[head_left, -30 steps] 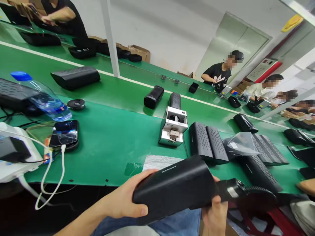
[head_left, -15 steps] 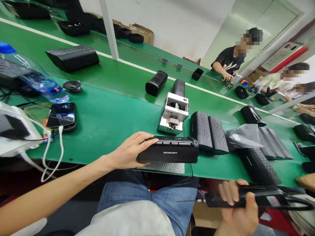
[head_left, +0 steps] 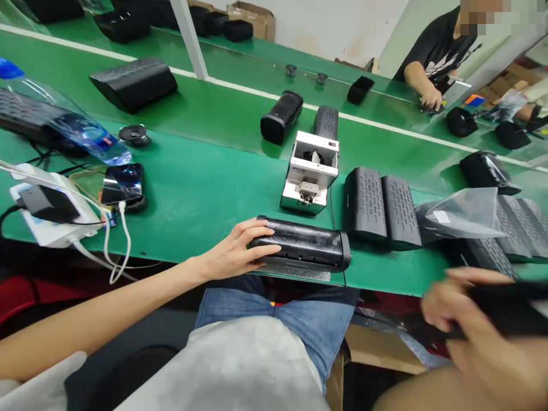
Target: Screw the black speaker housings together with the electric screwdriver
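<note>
My left hand (head_left: pixel 242 251) lies over the left end of a black speaker (head_left: pixel 310 242), its fingers resting on the perforated face. The speaker is at the bench's near edge, partly over a sheet of bubble wrap (head_left: pixel 303 273). At the lower right, my right hand (head_left: pixel 475 319) is wrapped round a black electric screwdriver (head_left: pixel 496 311) with a thin bit pointing left. Motion smears this hand and tool. Just beyond the speaker stands a white screw feeder (head_left: pixel 309 191). Black speaker housings (head_left: pixel 366 202) with slotted backs stand to the right.
A clear plastic bag (head_left: pixel 460 214) lies beside the housings. At left are a water bottle (head_left: pixel 77 125), a phone (head_left: pixel 123 184) and a power strip (head_left: pixel 55 211) with loose cables. Another speaker (head_left: pixel 281 117) sits farther back. Across the bench works a person in a black shirt (head_left: pixel 432 45).
The speaker under my left hand has rolled, so its perforated face now turns up and the lettering is nearly hidden. My right hand has moved right and slightly up with the screwdriver.
</note>
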Demonstrator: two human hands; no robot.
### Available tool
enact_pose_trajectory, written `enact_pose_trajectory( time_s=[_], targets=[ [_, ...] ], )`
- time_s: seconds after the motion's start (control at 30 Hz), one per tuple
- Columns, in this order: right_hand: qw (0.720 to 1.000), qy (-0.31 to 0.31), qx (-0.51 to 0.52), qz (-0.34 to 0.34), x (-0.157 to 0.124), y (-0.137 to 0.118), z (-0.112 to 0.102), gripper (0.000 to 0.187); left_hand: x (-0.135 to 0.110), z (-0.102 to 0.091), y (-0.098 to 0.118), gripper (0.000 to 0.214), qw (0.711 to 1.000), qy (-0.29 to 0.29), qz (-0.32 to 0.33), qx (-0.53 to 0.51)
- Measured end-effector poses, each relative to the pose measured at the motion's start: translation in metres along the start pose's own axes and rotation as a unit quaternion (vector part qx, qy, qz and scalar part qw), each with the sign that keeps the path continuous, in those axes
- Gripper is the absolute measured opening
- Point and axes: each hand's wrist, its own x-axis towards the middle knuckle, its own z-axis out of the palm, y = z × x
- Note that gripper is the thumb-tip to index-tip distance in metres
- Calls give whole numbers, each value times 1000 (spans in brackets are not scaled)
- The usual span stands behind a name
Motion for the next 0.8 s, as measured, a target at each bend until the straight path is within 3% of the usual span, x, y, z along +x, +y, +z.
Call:
enact_pose_trajectory(
  time_s=[0.07, 0.13, 0.23, 0.37, 0.53, 0.63, 0.8],
  targets=[
    [994, -42, -94, 31, 10, 3, 36, 55, 0, 4, 6, 89, 999, 16, -22, -18],
    [990, -57, -117, 56, 19, 17, 71, 66, 2, 9, 10, 99, 998, 34, -47, -34],
    [988, -80, -116, 67, 24, 40, 101, 77, 2, 15, 13, 97, 996, 50, -67, -29],
    [983, -112, -121, 81, 15, 57, 102, 76, -2, 23, 15, 82, 996, 71, -57, -6],
    [985, -111, -105, 80, 8, 64, 99, 77, -6, 28, 17, 82, 996, 78, -52, 1],
    [988, -106, -86, 78, 14, 69, 105, 79, 2, 19, 11, 83, 997, 47, -58, -7],
    [991, -105, -45, 65, 17, 71, 107, 93, 36, -13, -9, 90, 995, -44, -75, -39]
  ],
)
